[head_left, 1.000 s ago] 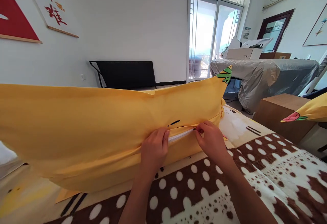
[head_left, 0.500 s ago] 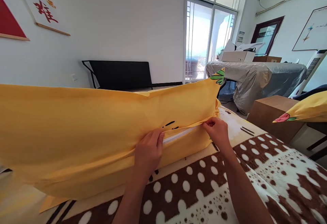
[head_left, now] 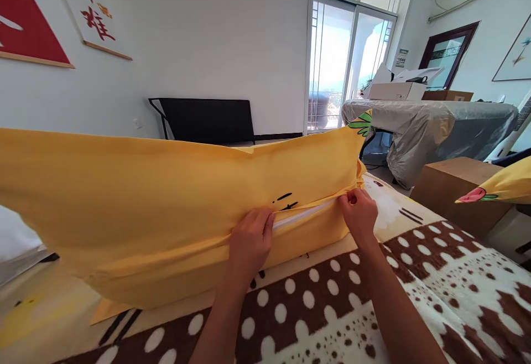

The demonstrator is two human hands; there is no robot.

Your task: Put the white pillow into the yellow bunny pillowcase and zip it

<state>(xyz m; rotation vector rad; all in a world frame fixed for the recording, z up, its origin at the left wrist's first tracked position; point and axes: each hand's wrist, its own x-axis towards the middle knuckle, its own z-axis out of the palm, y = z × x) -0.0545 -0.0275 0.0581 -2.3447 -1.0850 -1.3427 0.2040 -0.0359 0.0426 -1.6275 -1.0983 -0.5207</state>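
A long yellow pillowcase [head_left: 178, 187], filled out and standing on its edge, stretches across the bed in front of me. A white zipper [head_left: 305, 214] runs along a fold on its near side. My left hand [head_left: 251, 239] grips the fabric at the zipper's left part, thumb and fingers pressed together. At the zipper's right end, my right hand [head_left: 360, 214] pinches the pillowcase edge. Whether a zipper pull sits between those fingertips is hidden. Small black printed marks show above the zipper, and a green leaf print marks the far right corner.
Under the pillowcase lies a brown and white dotted blanket [head_left: 307, 300]. Another yellow pillow [head_left: 504, 187] is at the right, near a cardboard box [head_left: 456, 187]. Behind stand a plastic-covered table [head_left: 418, 131] and a black seat [head_left: 211, 120] along the wall.
The view has turned slightly left, so the scene sits farther right. Both hands keep their grips on the pillowcase, with little visible change along the zipper.
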